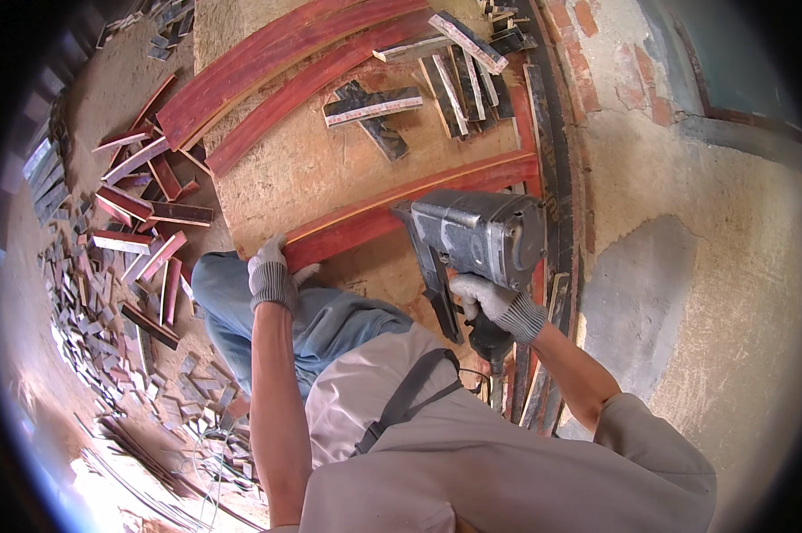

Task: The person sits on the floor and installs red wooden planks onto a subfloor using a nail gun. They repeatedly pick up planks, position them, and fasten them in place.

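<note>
My right hand (497, 300), in a grey knit-cuffed glove, is wrapped round the handle of a dark nail gun (472, 226). The gun's nose lies over a red-faced wooden plank (365, 225), near its right part. At the plank's left end, my gloved left hand (275, 274) grips the board, thumb apart from the fingers. This plank slants up to the right and meets a red upright strip (525, 124) beside the wall. Whether the nose touches the wood cannot be made out.
Two long red boards (285, 62) lie on the wooden worktop (259, 200). Short dark offcuts (374, 107) are stacked farther back. Red block pieces (126, 202) and many smaller scraps (90, 333) litter the floor at left. A patched plaster wall (730, 231) stands on the right.
</note>
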`<state>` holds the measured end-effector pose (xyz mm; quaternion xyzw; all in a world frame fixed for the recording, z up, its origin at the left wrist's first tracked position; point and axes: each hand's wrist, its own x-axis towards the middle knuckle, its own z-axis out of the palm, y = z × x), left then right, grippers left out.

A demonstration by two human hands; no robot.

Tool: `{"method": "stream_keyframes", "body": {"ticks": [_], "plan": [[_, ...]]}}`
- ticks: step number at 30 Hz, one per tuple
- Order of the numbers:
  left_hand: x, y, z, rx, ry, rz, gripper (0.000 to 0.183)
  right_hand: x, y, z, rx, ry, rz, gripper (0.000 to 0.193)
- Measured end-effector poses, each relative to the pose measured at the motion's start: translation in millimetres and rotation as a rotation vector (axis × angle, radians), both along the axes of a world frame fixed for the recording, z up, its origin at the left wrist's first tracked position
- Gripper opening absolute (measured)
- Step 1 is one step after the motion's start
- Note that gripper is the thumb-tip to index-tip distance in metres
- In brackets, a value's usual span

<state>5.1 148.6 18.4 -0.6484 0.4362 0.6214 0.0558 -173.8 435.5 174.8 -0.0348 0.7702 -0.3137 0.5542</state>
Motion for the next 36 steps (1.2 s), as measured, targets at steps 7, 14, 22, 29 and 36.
{"method": "stream_keyframes", "body": {"ticks": [7,14,22,29,36], "plan": [[6,1,19,-0.569,-0.158,-0.927,0.074,4,-2,3,-0.005,-0.105,-0.077,0.028],[7,-1,21,-0.602,-0.099,-0.961,0.072,31,-23,-7,-0.043,0.048,0.147,0.031],[8,0,13,-0.579,-0.056,-0.929,0.068,42,-46,-3,0.028,-0.123,0.083,0.024],[9,0,9,-0.446,0.042,-0.751,0.064,54,-45,-4,0.049,-0.028,0.073,0.032],[8,2,15,-0.444,-0.024,-0.823,0.060,58,-46,-2,0.054,-0.045,0.151,0.034]]}}
